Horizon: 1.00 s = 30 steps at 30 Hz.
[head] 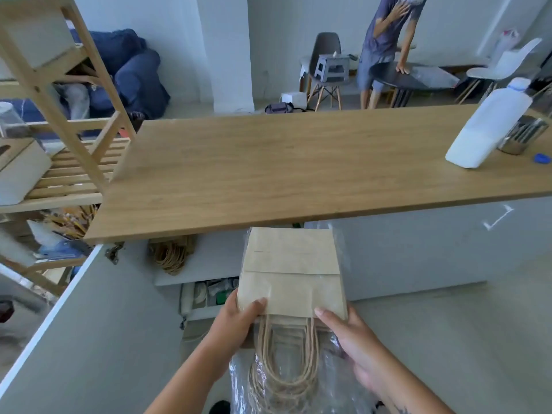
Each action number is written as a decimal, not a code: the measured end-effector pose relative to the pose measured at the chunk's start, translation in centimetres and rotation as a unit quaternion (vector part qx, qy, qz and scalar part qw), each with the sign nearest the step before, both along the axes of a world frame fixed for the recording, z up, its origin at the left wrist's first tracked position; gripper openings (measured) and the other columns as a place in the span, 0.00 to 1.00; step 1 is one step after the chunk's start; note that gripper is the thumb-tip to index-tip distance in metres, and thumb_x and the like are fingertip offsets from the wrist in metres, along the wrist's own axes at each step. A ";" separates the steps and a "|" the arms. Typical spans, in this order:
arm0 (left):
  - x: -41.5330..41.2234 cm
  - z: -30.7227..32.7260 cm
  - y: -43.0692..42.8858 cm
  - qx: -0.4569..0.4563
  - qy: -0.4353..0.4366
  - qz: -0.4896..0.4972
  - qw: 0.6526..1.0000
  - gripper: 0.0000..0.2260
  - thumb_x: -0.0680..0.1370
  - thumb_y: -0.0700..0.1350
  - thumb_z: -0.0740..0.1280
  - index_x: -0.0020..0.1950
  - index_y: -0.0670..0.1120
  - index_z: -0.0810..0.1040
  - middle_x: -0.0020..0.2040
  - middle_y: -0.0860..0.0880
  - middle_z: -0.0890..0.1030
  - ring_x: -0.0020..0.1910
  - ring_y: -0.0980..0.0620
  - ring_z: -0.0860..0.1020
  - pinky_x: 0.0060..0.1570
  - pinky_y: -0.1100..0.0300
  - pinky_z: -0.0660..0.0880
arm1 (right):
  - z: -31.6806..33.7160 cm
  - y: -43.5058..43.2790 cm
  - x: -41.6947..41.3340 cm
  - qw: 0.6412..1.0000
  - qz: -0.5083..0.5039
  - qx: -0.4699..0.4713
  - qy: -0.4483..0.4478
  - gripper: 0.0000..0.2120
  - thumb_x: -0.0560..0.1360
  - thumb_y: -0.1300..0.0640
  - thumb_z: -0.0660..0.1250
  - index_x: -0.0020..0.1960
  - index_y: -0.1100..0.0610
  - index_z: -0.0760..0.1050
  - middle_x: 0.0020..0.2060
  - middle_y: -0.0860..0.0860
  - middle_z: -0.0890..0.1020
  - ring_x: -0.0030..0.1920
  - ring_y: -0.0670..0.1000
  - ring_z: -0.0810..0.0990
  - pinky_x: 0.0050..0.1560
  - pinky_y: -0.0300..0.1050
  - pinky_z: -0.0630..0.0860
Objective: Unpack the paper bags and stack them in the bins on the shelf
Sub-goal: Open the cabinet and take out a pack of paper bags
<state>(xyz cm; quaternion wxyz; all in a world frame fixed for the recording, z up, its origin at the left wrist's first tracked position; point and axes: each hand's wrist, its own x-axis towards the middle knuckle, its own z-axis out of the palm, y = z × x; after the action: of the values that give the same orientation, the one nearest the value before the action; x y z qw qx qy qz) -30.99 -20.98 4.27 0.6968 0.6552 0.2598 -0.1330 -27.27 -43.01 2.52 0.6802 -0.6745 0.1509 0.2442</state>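
The task looks to be at its very start; the bundle of paper bags (291, 279) is still inside its clear plastic wrap (339, 366), so nothing is unpacked and nothing shows as stacked. The wooden shelf (74, 177) stands at the far left, just beside the end of the table (268, 168), and a white bin (21, 174) sits on its slatted level; what is inside that bin cannot be seen. Left to do, by my reading: strip the wrap, free the bags, carry them to the shelf and stack them in the bins.

The bundle is held in the air below the near edge of the table, in front of an open cabinet with its door (74, 324) swung out to the left; the flat kraft bodies point away and the twisted paper handles (283, 369) hang towards the person. The left hand (239, 321) grips the near left corner, thumb on top and fingers underneath; the right hand (352, 339) grips the near right corner in the same way, thumb laid on the paper, with the loose wrap bunched against its palm. Both hands sit at the handle end, so the far end of the bundle juts out unsupported.

A white bottle (490, 130) and a metal tin (522, 135) stand at the right end of the table, well apart from the bundle.
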 end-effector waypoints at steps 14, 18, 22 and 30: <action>15.7 7.2 6.5 0.037 -0.091 0.030 0.995 0.16 0.78 0.51 0.70 0.61 0.46 0.74 0.48 0.41 0.85 0.39 0.46 0.83 0.35 0.55 0.79 | 7.6 6.7 16.4 0.999 0.001 0.007 -0.048 0.18 0.69 0.45 0.76 0.53 0.48 0.73 0.55 0.51 0.81 0.55 0.52 0.78 0.40 0.47 0.78; 25.2 7.0 10.7 0.063 -0.119 0.019 0.991 0.16 0.78 0.50 0.70 0.60 0.42 0.75 0.45 0.42 0.83 0.37 0.46 0.80 0.30 0.58 0.77 | 7.4 10.9 24.7 0.999 -0.027 0.005 -0.038 0.21 0.68 0.44 0.77 0.54 0.51 0.73 0.58 0.51 0.78 0.56 0.52 0.76 0.61 0.62 0.76; 35.3 6.6 14.6 0.076 -0.112 -0.015 0.991 0.17 0.77 0.51 0.71 0.62 0.43 0.74 0.47 0.43 0.83 0.37 0.47 0.81 0.30 0.58 0.78 | 6.8 15.2 32.9 0.997 -0.074 0.013 -0.012 0.32 0.70 0.45 0.75 0.66 0.50 0.62 0.58 0.52 0.73 0.54 0.51 0.74 0.44 0.54 0.81; 50.3 4.0 18.0 0.089 -0.084 -0.066 0.990 0.20 0.74 0.55 0.73 0.61 0.45 0.75 0.49 0.45 0.84 0.45 0.46 0.83 0.46 0.49 0.83 | 4.5 19.4 45.1 0.988 -0.149 0.019 0.020 0.20 0.71 0.48 0.76 0.54 0.51 0.69 0.53 0.52 0.80 0.52 0.54 0.80 0.43 0.52 0.81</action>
<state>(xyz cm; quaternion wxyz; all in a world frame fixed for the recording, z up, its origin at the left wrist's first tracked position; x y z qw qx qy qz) 19.33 -2.93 8.27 0.6444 0.7394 0.1676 -0.0998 17.87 -23.62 7.04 0.7184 -0.6264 0.2590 0.1562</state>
